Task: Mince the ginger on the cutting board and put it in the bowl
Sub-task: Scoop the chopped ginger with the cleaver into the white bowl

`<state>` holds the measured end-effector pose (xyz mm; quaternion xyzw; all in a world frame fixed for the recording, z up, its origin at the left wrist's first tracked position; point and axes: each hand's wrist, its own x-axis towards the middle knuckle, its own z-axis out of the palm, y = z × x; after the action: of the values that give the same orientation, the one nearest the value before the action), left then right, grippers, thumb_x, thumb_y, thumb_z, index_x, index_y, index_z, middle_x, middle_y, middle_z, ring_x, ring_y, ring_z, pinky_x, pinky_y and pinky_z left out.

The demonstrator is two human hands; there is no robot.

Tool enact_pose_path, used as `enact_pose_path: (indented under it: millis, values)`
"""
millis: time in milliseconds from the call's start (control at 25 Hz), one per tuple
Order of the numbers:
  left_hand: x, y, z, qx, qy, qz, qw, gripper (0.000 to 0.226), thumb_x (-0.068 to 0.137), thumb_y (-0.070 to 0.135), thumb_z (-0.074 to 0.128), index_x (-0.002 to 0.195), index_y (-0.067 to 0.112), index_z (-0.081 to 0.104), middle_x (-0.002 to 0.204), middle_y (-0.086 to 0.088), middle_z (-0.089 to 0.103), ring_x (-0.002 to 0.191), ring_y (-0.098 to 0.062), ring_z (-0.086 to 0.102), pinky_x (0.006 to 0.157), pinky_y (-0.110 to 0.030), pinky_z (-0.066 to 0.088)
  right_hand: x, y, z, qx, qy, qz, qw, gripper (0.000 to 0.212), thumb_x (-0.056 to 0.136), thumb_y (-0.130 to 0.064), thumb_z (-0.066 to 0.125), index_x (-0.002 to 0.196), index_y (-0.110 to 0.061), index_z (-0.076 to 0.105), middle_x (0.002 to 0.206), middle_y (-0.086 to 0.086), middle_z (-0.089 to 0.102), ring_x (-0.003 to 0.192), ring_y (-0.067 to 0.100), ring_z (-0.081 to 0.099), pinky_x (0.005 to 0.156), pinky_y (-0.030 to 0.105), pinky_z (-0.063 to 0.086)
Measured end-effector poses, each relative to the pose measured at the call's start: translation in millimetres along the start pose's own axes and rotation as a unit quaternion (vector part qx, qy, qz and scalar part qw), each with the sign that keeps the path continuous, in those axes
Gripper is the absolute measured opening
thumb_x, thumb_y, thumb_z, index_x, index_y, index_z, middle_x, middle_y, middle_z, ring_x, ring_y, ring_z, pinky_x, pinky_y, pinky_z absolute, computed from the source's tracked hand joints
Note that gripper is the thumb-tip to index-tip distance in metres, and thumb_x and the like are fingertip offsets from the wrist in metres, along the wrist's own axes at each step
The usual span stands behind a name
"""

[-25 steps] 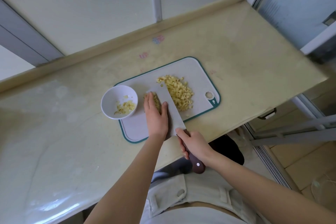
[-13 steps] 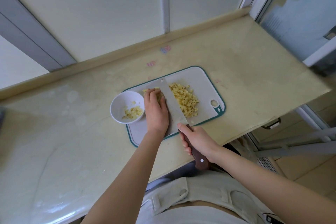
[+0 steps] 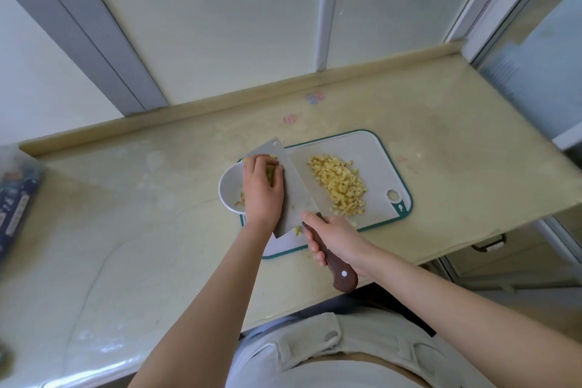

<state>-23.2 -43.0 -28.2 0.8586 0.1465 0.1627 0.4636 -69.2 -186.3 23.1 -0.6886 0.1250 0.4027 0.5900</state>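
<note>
Above the white bowl (image 3: 228,190) on the bench (image 3: 126,230), the left hand (image 3: 263,192), fingers pressed together, pins a ginger scoop (image 3: 270,174) against the cleaver (image 3: 294,189). The right hand (image 3: 340,236) has its fingers wrapped round the handle. The transfer looks partway done, with a larger ginger pile (image 3: 338,184) waiting on the cutting board (image 3: 378,154). Next, the blade likely needs tilting so the scoop can be swept off.

A pale beige stone countertop (image 3: 441,135) with a low raised lip at the back runs along a wall of off-white panels (image 3: 220,25) divided by grey strips (image 3: 94,35). Soft daylight falls from a glazed frame (image 3: 541,57) at the right. Below the counter's right end hangs a dark cabinet handle (image 3: 489,244), and a blue packet (image 3: 15,198) lies at the far left.
</note>
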Motion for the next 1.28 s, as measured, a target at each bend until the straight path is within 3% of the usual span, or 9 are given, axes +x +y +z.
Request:
enact_pose_path:
  millis: [80, 240, 400, 560, 720, 920, 1000, 1200, 1280]
  values:
    - [3, -5, -3, -0.009, 0.004, -0.007, 1.000, 0.013, 0.093, 0.012, 0.050, 0.102, 0.006, 0.057, 0.107, -0.003, 0.052, 0.100, -0.017, 0.050, 0.091, -0.030, 0.041, 2, -3, 3, -0.004, 0.000, 0.000, 1.000, 0.040, 0.099, -0.033, 0.050, 0.064, -0.014, 0.048, 0.050, -0.001, 0.047, 0.039, 0.013, 0.041, 0.041, 0.020, 0.037]
    - [5, -11, -7, -0.016, -0.012, -0.028, 0.999, 0.033, 0.096, 0.013, 0.046, 0.127, 0.008, 0.051, 0.114, 0.001, 0.046, 0.102, -0.011, 0.047, 0.090, -0.014, 0.031, 6, -4, 9, -0.012, 0.005, 0.004, 1.000, 0.040, 0.099, -0.032, 0.050, 0.064, -0.013, 0.048, 0.050, -0.001, 0.047, 0.039, 0.013, 0.042, 0.041, 0.020, 0.038]
    - [8, -17, -10, -0.008, -0.025, -0.020, 0.999, 0.023, 0.096, 0.013, 0.047, 0.111, 0.003, 0.061, 0.109, -0.003, 0.047, 0.094, -0.013, 0.049, 0.090, -0.022, 0.040, 10, -6, 12, -0.019, 0.005, 0.010, 1.000, 0.038, 0.098, -0.032, 0.051, 0.065, -0.013, 0.049, 0.052, 0.000, 0.048, 0.040, 0.014, 0.043, 0.043, 0.022, 0.038]
    - [12, -23, -17, 0.006, -0.022, -0.005, 1.000, 0.013, 0.094, 0.012, 0.050, 0.100, 0.004, 0.059, 0.104, 0.000, 0.046, 0.090, -0.014, 0.050, 0.080, -0.014, 0.033, 13, -10, 13, -0.015, 0.014, 0.002, 1.000, 0.038, 0.097, -0.030, 0.052, 0.063, -0.013, 0.048, 0.050, 0.001, 0.047, 0.038, 0.014, 0.042, 0.041, 0.022, 0.037]
    - [10, -29, -21, 0.022, -0.032, -0.005, 0.999, 0.012, 0.095, 0.014, 0.047, 0.099, 0.004, 0.053, 0.104, 0.002, 0.041, 0.091, -0.014, 0.047, 0.082, -0.019, 0.034, 14, -10, 16, -0.031, 0.021, -0.007, 0.999, 0.039, 0.098, -0.030, 0.051, 0.063, -0.012, 0.048, 0.048, 0.000, 0.047, 0.037, 0.014, 0.041, 0.040, 0.021, 0.036]
    - [12, -31, -24, 0.042, -0.036, -0.002, 0.998, 0.010, 0.097, 0.013, 0.042, 0.100, 0.006, 0.049, 0.105, 0.001, 0.038, 0.086, -0.013, 0.042, 0.075, -0.013, 0.028, 12, -11, 15, -0.049, 0.029, -0.021, 0.998, 0.040, 0.098, -0.029, 0.051, 0.062, -0.011, 0.047, 0.049, 0.002, 0.046, 0.036, 0.014, 0.040, 0.040, 0.020, 0.036]
    - [12, -35, -25, 0.059, -0.031, -0.018, 0.998, 0.011, 0.097, 0.012, 0.040, 0.100, 0.005, 0.048, 0.106, -0.002, 0.038, 0.085, -0.017, 0.042, 0.075, -0.017, 0.030, 11, -11, 13, -0.052, 0.034, -0.027, 0.998, 0.040, 0.097, -0.029, 0.051, 0.062, -0.011, 0.047, 0.050, 0.003, 0.046, 0.037, 0.014, 0.041, 0.041, 0.021, 0.037]
    - [14, -41, -26, 0.136, -0.070, -0.062, 0.986, 0.021, 0.095, 0.005, 0.036, 0.108, 0.002, 0.051, 0.114, -0.011, 0.046, 0.104, -0.026, 0.045, 0.087, -0.029, 0.036, 10, -14, -3, -0.043, 0.062, -0.041, 0.996, 0.039, 0.096, -0.028, 0.052, 0.060, -0.012, 0.050, 0.051, 0.004, 0.049, 0.041, 0.016, 0.043, 0.044, 0.024, 0.039]
    - [15, -33, -27, 0.129, -0.043, -0.049, 0.989, 0.022, 0.095, 0.004, 0.036, 0.109, 0.003, 0.054, 0.113, -0.011, 0.049, 0.105, -0.028, 0.048, 0.087, -0.031, 0.038, 9, -16, -8, -0.046, 0.070, -0.045, 0.995, 0.040, 0.096, -0.027, 0.052, 0.060, -0.011, 0.050, 0.050, 0.004, 0.049, 0.040, 0.017, 0.042, 0.043, 0.023, 0.039]
